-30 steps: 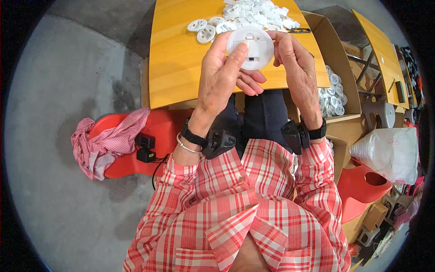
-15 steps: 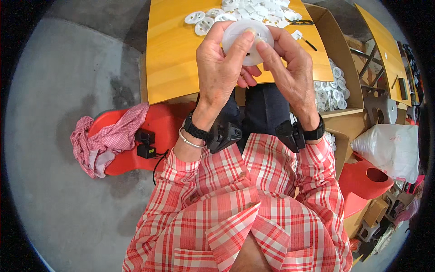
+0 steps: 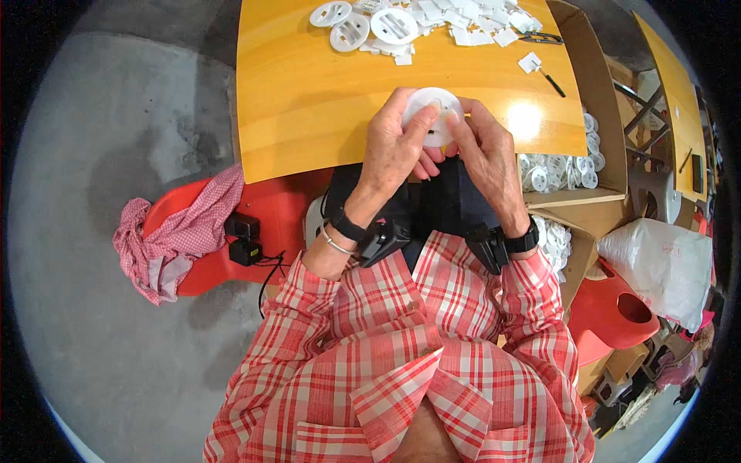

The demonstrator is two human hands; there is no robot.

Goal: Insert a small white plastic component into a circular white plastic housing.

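Note:
A round white plastic disc (image 3: 417, 102) with small dark slots is held between both hands, just over the near edge of the yellow table (image 3: 324, 108). My left hand (image 3: 397, 141) grips its left side, thumb pressed on the face. On the right side my right hand (image 3: 485, 147) holds it the same way, thumb close to the other thumb. Fingers behind the disc are partly hidden. Farther back lie several similar white discs (image 3: 395, 26) and a heap of small flat white pieces (image 3: 471, 15).
Black-handled pliers or cutters (image 3: 543, 37) and a thin black-handled tool (image 3: 553, 83) lie at the table's right. Beside the table, a cardboard box (image 3: 610, 154) holds many white discs. A red chair (image 3: 204, 266) with a checked cloth stands left; a red stool (image 3: 606, 309) stands right.
Both hands have come lower in view, nearer my body, with the disc still between them. More of the table and the white pieces now shows beyond them.

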